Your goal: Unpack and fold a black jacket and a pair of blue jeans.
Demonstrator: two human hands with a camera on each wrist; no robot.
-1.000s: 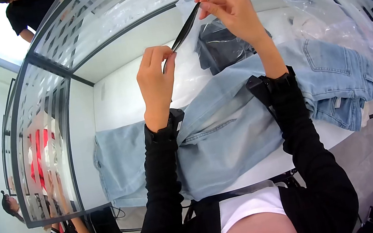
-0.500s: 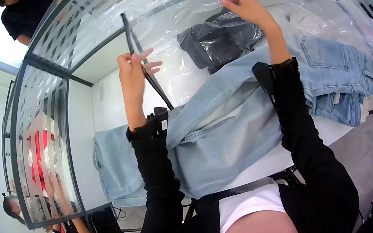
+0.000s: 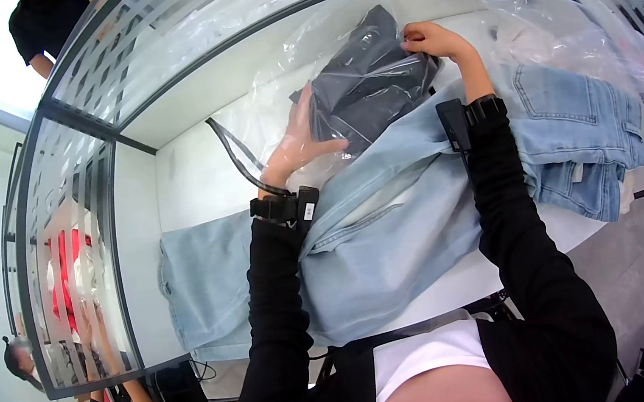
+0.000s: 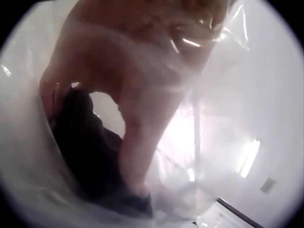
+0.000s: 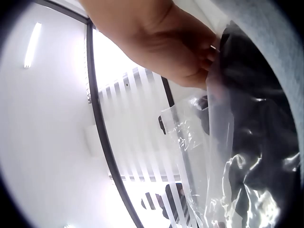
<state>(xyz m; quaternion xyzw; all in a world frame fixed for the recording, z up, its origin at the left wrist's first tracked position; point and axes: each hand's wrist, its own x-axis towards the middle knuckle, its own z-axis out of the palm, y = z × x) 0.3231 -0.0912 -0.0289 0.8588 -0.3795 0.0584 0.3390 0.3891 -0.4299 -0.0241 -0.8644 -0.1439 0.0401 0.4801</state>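
Observation:
A dark grey folded garment (image 3: 359,91) lies inside a clear plastic bag (image 3: 294,42) at the back of the table. My left hand (image 3: 295,138) reaches in through the bag's opening, whose black edge strip (image 3: 230,144) loops beside that wrist. Its thumb lies across the near side of the garment, the fingers at its left end. Through hazy plastic, the left wrist view shows thumb and fingers on either side of the dark cloth (image 4: 90,147). With curled fingers, my right hand (image 3: 440,42) pinches the bag at the garment's right end, also seen in the right wrist view.
Light blue jeans (image 3: 399,248) stretch over the front of the table. At the back right sits another clear bag (image 3: 559,30) with pale contents. A dark frame (image 3: 102,128) with striped clear panels borders the table. Other people are beyond it at the left.
The left hand let go of the black strip and moved down into the bag, onto the garment. The garment's far end tilted up. The right hand came down to its right end.

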